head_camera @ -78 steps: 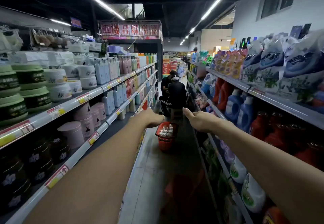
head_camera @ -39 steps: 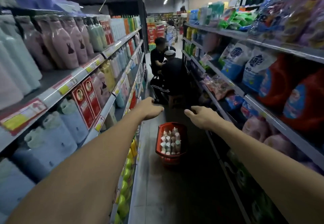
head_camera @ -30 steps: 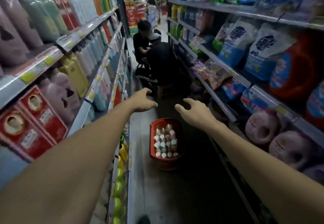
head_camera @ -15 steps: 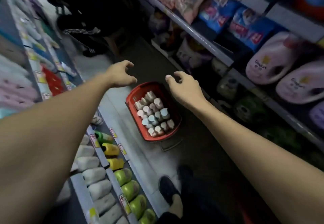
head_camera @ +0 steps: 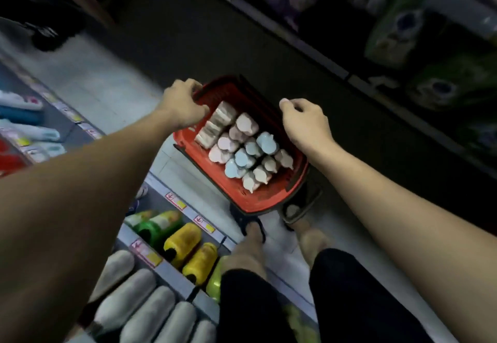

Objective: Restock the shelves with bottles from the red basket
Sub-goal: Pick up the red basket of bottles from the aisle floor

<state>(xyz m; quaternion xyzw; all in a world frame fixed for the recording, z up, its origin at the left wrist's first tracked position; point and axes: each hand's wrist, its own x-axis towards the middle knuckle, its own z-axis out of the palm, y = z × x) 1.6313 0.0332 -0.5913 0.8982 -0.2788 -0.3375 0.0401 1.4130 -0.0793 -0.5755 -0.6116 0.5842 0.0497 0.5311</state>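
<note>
The red basket stands on the aisle floor right in front of my feet. Several pump bottles with pink, pale blue and white tops stand packed upright inside it. My left hand grips the basket's far left rim, thumb inside and fingers curled over the edge. My right hand is on the right rim with its fingers curled down over it; the rim beneath it is hidden.
The low left shelf holds green and yellow bottles and pale grey ones lying toward me. Dark right shelves carry green packs. My sandalled feet touch the basket's near end. A dark seated figure is far left.
I walked up the aisle to the basket and the view tilted down. Both hands, open above the basket half a second ago, have dropped onto its rims and curled round them.
</note>
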